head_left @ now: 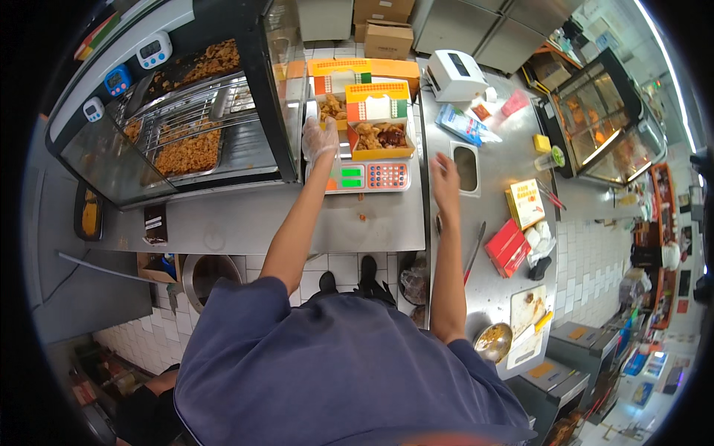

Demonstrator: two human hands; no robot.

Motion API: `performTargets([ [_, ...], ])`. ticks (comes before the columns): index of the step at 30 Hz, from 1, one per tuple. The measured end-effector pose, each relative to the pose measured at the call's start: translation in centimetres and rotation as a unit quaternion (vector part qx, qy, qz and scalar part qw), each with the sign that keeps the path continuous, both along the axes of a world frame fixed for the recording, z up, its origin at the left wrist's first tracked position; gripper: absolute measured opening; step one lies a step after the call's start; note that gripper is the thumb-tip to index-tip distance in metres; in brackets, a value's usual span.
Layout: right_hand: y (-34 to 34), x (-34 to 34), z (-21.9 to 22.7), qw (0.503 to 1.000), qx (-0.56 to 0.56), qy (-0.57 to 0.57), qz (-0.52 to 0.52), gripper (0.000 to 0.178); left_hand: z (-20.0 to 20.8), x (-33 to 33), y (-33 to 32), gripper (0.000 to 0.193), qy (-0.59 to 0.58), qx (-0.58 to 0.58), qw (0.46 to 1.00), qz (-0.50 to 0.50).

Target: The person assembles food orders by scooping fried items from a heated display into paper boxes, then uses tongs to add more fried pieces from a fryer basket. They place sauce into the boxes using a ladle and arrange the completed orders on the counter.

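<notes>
My left hand [320,139], in a clear plastic glove, is at the near left corner of an open takeaway box [332,108] with fried chicken pieces. Its fingers look apart, with nothing visible between them. Another open box [381,152], yellow and orange with its lid up, holds fried pieces, some in dark sauce. It rests on a digital scale [368,177] with green displays and orange keys. My right hand [445,178] is bare, with fingers stretched out, beside a rectangular metal pan [466,169] set in the right counter.
At left stands a glass warming cabinet [260,119] with trays of fried food and timers on top. A white printer [455,76], a blue packet [459,124], a red box [507,247], tongs [474,251] and a metal bowl [494,342] are on the right counter.
</notes>
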State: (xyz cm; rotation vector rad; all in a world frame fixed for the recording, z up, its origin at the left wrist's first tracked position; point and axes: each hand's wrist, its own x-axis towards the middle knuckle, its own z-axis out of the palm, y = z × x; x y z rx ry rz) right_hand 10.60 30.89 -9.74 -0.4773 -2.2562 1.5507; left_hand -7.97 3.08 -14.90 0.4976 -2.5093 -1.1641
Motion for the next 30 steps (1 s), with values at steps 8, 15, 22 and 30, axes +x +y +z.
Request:
performTargets([
  [8,0.8,-14.0,-8.6,0.960,0.210,-0.155,0.101,0.059,-3.4,-10.2,-2.3,0.036,-0.251,-0.190,0.944,-0.100],
  [15,2.7,-15.4,-12.0,0.940,0.258,-0.135,0.177,0.052,-0.1,-6.0,-0.4,0.028,-0.230,-0.234,0.943,-0.053],
  [22,6.2,-13.0,-13.6,0.968,0.052,-0.195,0.150,0.043,-1.5,-4.6,-0.3,0.027,-0.187,-0.034,0.979,-0.078],
  [30,8.7,-3.4,-9.6,0.993,-0.037,-0.085,0.073,0.040,-5.8,2.6,1.5,0.069,-0.073,0.509,0.856,-0.052],
])
